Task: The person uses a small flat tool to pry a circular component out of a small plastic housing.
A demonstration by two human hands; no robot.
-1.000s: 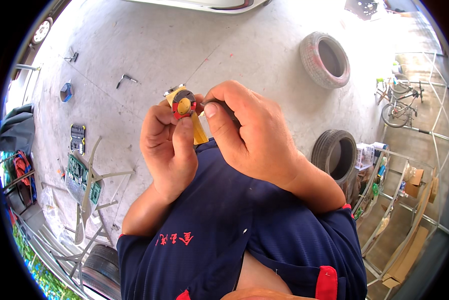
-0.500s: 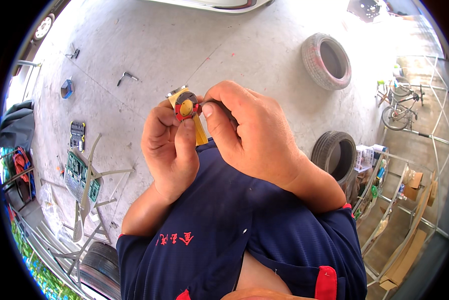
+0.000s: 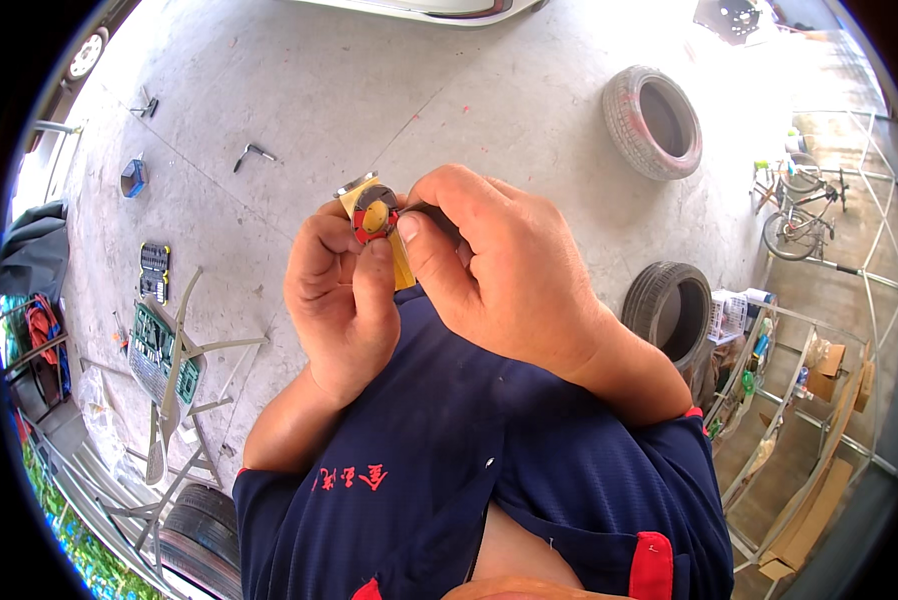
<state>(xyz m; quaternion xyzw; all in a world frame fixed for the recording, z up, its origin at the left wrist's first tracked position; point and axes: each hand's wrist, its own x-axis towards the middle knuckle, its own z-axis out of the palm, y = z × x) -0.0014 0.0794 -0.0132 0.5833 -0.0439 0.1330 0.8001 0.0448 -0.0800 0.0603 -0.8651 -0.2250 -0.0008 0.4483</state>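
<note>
A small round disc, dark grey and red with a yellow oval centre (image 3: 376, 217), is held up in front of my chest. My left hand (image 3: 343, 305) is closed on it, with the thumb on its lower edge and curled fingers behind. Behind the disc lies a flat yellow strip (image 3: 403, 268), with a shiny metal round piece (image 3: 357, 184) at its upper end. My right hand (image 3: 514, 265) is closed in a pinch at the disc's right edge. Something dark shows between its thumb and forefinger, too covered to name.
Two tyres (image 3: 652, 122) (image 3: 669, 308) are to my right on the concrete floor. To the left are a green tool case (image 3: 156, 340) by a metal stand (image 3: 181, 350), a black tool case (image 3: 155, 272), a blue container (image 3: 134, 178) and a small black-handled tool (image 3: 256, 155).
My right thumb has shifted slightly down and left against the disc's edge. The disc has turned a little, and my left hand keeps nearly the same place.
</note>
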